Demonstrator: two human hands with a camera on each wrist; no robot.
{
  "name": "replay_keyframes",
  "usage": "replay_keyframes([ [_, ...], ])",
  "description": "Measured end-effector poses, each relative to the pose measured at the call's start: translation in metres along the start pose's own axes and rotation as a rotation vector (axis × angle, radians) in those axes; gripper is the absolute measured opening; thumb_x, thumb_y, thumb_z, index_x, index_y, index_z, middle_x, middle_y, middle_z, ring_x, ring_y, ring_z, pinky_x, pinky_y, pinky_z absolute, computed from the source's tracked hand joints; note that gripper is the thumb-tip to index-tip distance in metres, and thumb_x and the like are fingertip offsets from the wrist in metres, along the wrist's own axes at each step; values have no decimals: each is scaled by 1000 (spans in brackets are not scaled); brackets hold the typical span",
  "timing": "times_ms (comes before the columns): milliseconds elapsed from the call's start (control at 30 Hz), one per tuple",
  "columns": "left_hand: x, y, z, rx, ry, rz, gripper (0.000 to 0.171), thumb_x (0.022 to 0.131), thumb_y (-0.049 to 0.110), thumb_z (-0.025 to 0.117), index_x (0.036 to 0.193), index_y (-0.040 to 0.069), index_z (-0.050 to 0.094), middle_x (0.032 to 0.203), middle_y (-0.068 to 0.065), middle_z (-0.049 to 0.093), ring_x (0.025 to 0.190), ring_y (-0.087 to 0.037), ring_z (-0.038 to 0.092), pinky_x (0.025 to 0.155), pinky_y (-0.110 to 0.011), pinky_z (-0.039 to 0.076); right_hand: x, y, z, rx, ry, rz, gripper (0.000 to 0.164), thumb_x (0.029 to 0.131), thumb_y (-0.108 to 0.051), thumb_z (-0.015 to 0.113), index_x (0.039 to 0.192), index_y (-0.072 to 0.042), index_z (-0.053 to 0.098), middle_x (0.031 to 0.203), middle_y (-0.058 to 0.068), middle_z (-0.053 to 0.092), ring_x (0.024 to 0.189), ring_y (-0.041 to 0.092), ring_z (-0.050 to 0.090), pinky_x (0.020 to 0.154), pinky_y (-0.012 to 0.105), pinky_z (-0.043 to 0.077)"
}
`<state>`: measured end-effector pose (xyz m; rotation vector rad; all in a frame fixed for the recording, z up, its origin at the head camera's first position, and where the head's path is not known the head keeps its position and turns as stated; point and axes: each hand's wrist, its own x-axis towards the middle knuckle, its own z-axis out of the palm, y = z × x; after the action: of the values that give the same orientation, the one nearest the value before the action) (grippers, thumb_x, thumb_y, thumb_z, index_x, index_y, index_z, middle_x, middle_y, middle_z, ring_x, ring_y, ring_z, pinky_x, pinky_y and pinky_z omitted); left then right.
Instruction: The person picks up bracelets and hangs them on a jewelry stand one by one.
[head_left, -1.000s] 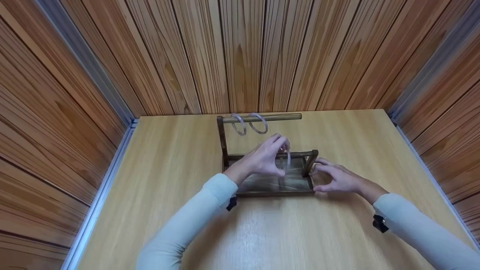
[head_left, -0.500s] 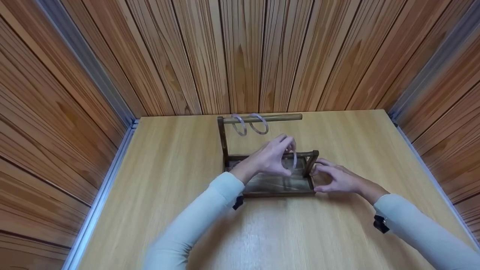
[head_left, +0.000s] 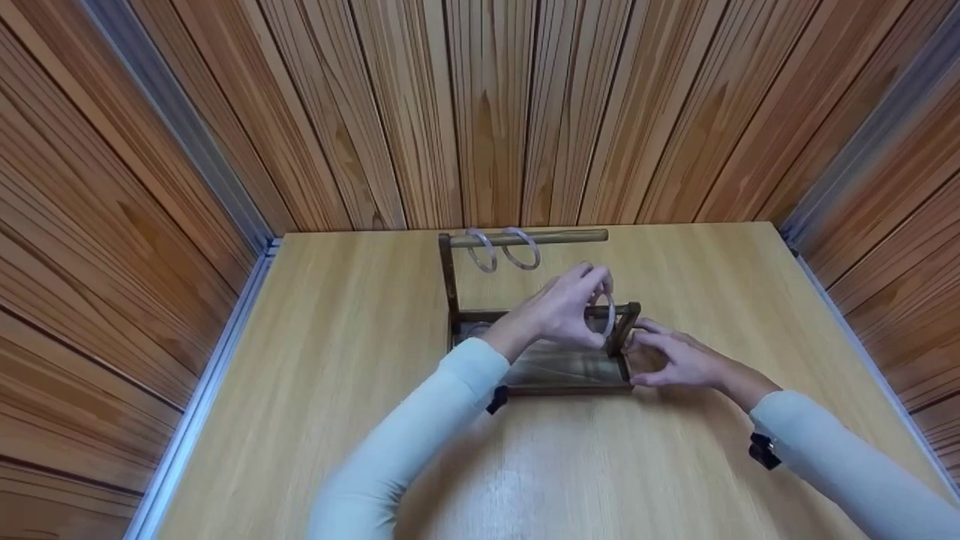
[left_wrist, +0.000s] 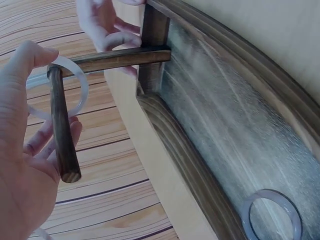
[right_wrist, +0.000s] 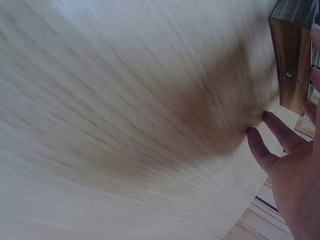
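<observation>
A dark wooden jewellery stand (head_left: 559, 388) has a tray base, a tall post with a long bar, and a shorter post with a lower bar (left_wrist: 65, 130). My left hand (head_left: 566, 309) pinches a translucent bangle (left_wrist: 84, 90) between thumb and fingers. The bangle encircles the lower bar, close to the short post. My right hand (head_left: 679, 358) touches the tray's right end with loosely bent fingers; other fingers are spread in the right wrist view. Two pale purple bangles (head_left: 521, 249) hang on the upper bar (head_left: 574, 236). Another bangle (left_wrist: 297, 220) lies in the tray.
The stand rests on a light wooden table (head_left: 360, 315). Wood-panelled walls (head_left: 495, 112) rise behind and at both sides, with metal rails (head_left: 217, 390) along the side edges.
My left hand has moved right with the bangle, bringing it along the lower bar toward the short post. My right hand and the hanging bangles have stayed put.
</observation>
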<state>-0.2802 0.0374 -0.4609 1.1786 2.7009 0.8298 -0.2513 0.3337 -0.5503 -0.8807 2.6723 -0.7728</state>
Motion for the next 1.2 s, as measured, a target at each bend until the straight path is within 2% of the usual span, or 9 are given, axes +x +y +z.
replay_keyframes([
  [133, 2, 2, 1, -15, -6, -4, 74, 82, 37, 99, 137, 15, 54, 139, -15, 64, 119, -21, 67, 90, -20, 55, -1, 0, 0, 16, -13, 28, 78, 94, -37, 91, 158, -4, 62, 173, 32, 45, 156, 64, 47, 124, 82, 42],
  [267, 4, 2, 3, -31, -13, -23, 77, 82, 45, 99, 138, 17, 54, 142, -14, 64, 121, -22, 68, 92, -22, 57, -1, -2, -1, 35, -25, 47, 78, 94, -36, 91, 159, -4, 61, 175, 33, 41, 158, 66, 43, 124, 83, 39],
  [567, 5, 2, 10, -19, -6, -80, 72, 83, 35, 98, 138, 19, 55, 140, -10, 67, 119, -22, 71, 93, -23, 60, -1, -1, 0, 16, -18, 32, 76, 94, -36, 91, 158, -5, 62, 173, 32, 44, 157, 65, 45, 124, 83, 41],
  [800, 6, 4, 11, 6, 2, -101, 70, 85, 33, 97, 140, 16, 57, 141, -12, 70, 118, -22, 72, 94, -24, 61, -2, -1, -1, 14, -8, 19, 49, 94, -36, 92, 134, -16, 73, 172, 30, 48, 154, 62, 51, 120, 79, 47],
  [1067, 6, 7, 11, 73, -18, -143, 66, 87, 38, 97, 139, 20, 60, 136, -5, 74, 119, -19, 73, 99, -26, 64, -2, -3, -1, 22, -14, 34, 50, 94, -37, 92, 135, -15, 74, 173, 32, 45, 155, 64, 49, 122, 81, 45],
  [1200, 6, 8, 12, 91, -33, -168, 66, 88, 41, 96, 140, 20, 62, 135, -5, 76, 119, -18, 74, 101, -26, 64, -2, -2, -1, 6, -9, 32, 47, 94, -38, 92, 131, -15, 75, 173, 34, 44, 155, 65, 48, 122, 81, 45],
])
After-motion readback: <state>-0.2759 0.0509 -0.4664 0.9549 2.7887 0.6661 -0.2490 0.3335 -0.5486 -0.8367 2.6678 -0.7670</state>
